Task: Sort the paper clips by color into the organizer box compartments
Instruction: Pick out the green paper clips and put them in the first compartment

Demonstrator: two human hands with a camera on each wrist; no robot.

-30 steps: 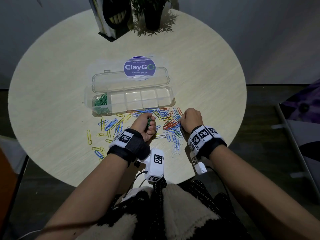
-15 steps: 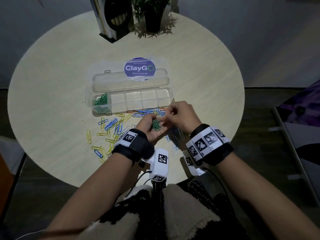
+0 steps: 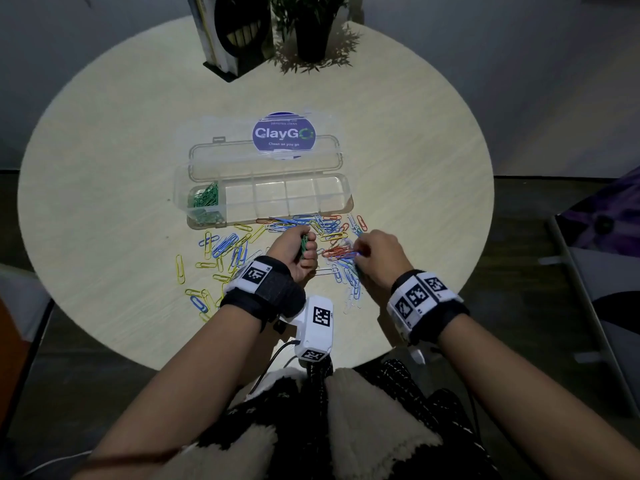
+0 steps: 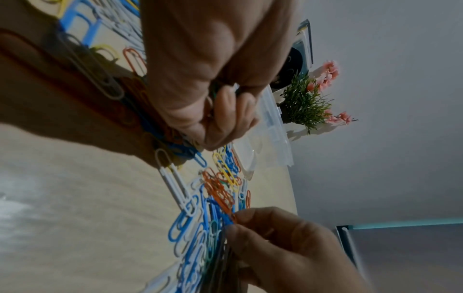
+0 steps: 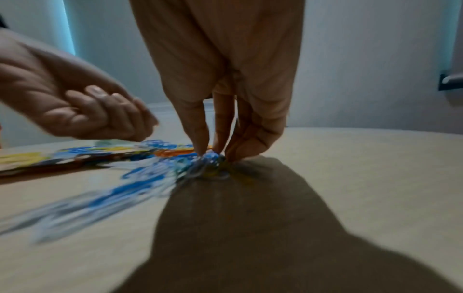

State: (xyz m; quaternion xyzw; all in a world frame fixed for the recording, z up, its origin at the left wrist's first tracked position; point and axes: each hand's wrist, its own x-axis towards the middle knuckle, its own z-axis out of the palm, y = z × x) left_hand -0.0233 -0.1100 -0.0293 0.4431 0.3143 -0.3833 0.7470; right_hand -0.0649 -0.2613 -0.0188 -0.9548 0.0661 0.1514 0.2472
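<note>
A clear organizer box [image 3: 277,216] lies open mid-table, with green clips [image 3: 204,202] in its leftmost compartment and the other compartments bare. Loose paper clips [image 3: 332,233] in blue, yellow, orange and white spread in front of it. My left hand [image 3: 294,249] is curled into a fist round a bunch of green clips [image 3: 304,244], just above the pile. My right hand [image 3: 358,259] points its fingers down into the right side of the pile. There its thumb and fingertips [image 5: 200,146] pinch a clip [image 5: 210,158] whose colour is blurred.
The box lid [image 3: 263,157] lies open behind the box, over a purple ClayGo sticker [image 3: 283,135]. A potted plant [image 3: 311,26] and a dark stand [image 3: 235,32] sit at the far edge. The round table's near edge [image 3: 346,355] is close to my wrists.
My right hand went left to meet the left hand, then swung back right and down into the pile. The left hand kept its green clips and barely moved.
</note>
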